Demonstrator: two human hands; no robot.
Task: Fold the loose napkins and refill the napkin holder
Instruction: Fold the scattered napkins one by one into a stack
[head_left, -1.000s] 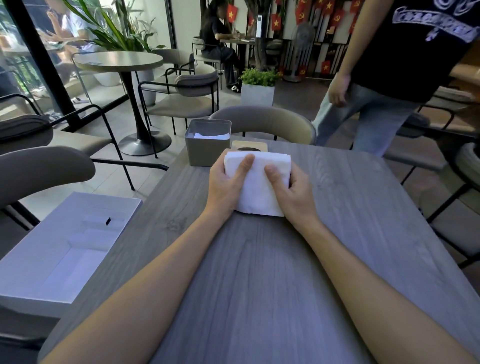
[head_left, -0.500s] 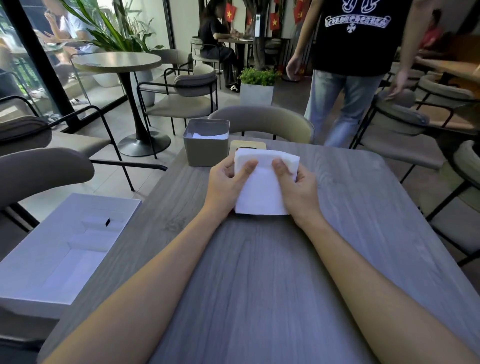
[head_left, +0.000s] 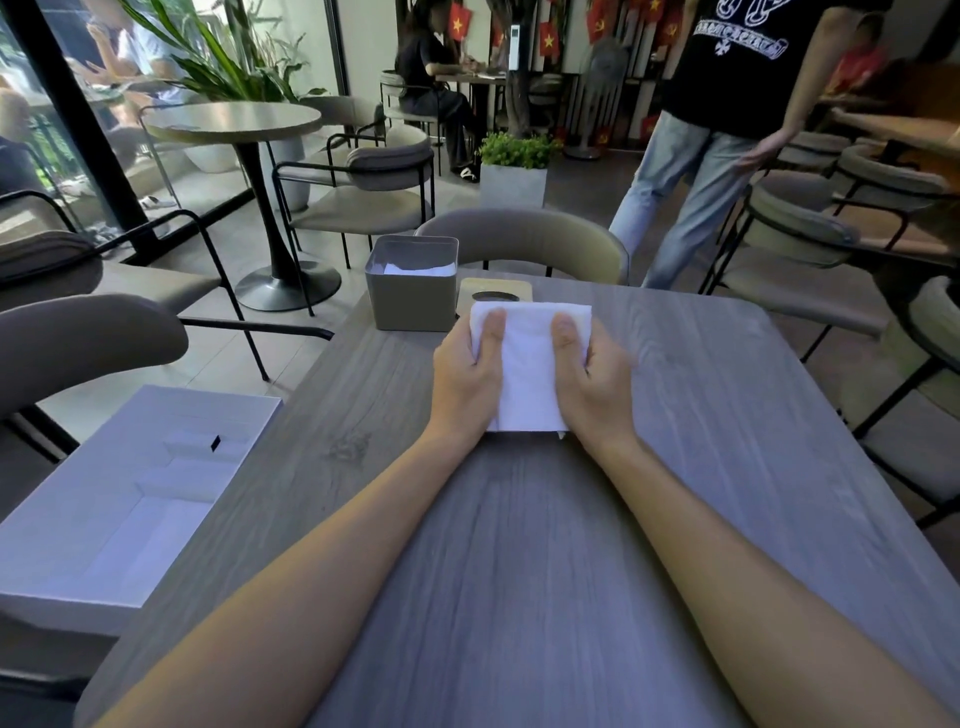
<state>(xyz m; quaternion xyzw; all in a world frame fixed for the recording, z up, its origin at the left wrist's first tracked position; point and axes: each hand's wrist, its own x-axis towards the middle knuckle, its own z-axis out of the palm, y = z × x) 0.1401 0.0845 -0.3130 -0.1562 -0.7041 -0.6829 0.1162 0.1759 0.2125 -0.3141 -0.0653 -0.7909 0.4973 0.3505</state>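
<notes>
The left hand (head_left: 462, 376), near the gray napkin holder (head_left: 413, 291), grips the left side of the white napkins (head_left: 527, 379) on the worktop (head_left: 519, 545). The right hand (head_left: 595, 387) grips the right side. The napkins look soft, light and floppy, so I think holding both sides works best.

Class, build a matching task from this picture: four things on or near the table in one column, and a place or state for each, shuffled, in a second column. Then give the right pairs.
Column one:
1. white napkins
2. napkin holder
3. tan wooden piece
4. white box

Column two:
A. left of the table, open
B. gripped by the left hand and right hand
C. lying flat beside the holder
D. at the far table edge, white paper inside

Pairs: 1-B; 2-D; 3-C; 4-A
</notes>
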